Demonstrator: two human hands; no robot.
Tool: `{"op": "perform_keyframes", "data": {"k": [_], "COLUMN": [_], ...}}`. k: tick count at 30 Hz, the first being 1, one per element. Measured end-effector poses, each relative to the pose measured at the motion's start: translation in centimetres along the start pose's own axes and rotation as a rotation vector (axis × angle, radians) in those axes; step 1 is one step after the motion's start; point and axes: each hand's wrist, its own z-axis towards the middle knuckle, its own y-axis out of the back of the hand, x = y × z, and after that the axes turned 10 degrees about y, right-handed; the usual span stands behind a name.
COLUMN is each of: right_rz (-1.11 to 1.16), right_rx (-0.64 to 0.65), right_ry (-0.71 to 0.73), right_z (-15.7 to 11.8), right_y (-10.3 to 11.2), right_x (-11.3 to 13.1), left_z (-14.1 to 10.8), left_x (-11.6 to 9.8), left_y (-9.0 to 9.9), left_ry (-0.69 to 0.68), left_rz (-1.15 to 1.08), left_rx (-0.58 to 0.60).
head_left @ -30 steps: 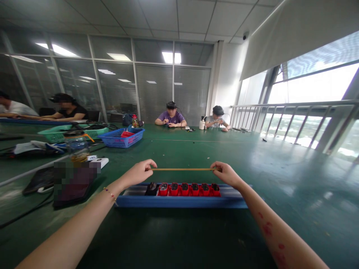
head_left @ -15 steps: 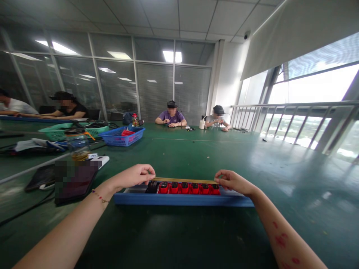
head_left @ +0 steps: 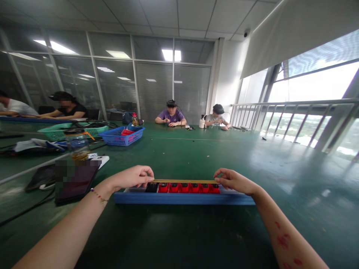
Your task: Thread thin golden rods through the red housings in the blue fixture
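L hand (head_left: 138,176) & R hand (head_left: 235,181) each pinch an end of the thin yellowish strip (head_left: 183,181), approx. equally near; its long axis runs L–R btwn them, parallel w/ blue tray (head_left: 183,199), just above red pcs (head_left: 184,188) at their far edge.

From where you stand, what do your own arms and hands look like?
No gloves on my left hand or right hand, and no sleeves in view. A thin bracelet with small coloured beads circles the left wrist; blotches mark the right forearm.
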Motion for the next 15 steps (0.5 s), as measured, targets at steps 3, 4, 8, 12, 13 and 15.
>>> {"op": "perform_keyframes", "data": {"k": [3, 4, 8, 12, 13, 15], "right_rz": [-0.051, -0.067, -0.101, -0.16, -0.2, -0.299], "right_rx": [0.024, 0.02, 0.005, 0.017, 0.01, -0.035], "right_ry": [-0.014, -0.018, -0.005, 0.002, 0.002, 0.009], "right_z": [0.1, 0.2, 0.3, 0.3, 0.3, 0.4], "right_y": [-0.1, -0.2, -0.5, -0.2, -0.1, 0.2], "right_x": [-0.5, -0.7, -1.1, -1.4, -1.4, -0.7], "left_z": [0.0, 0.0, 0.0, -0.3, -0.4, -0.6], "left_x": [0.0, 0.0, 0.1, -0.2, -0.3, -0.5], "left_y": [0.0, -0.1, 0.0, 0.0, 0.1, 0.1], "left_ry": [-0.006, -0.007, -0.015, -0.006, -0.001, 0.003], "left_rz": [0.002, 0.002, 0.015, 0.038, 0.041, 0.04], "left_rx": [-0.009, -0.012, -0.023, -0.015, -0.002, 0.028]}}
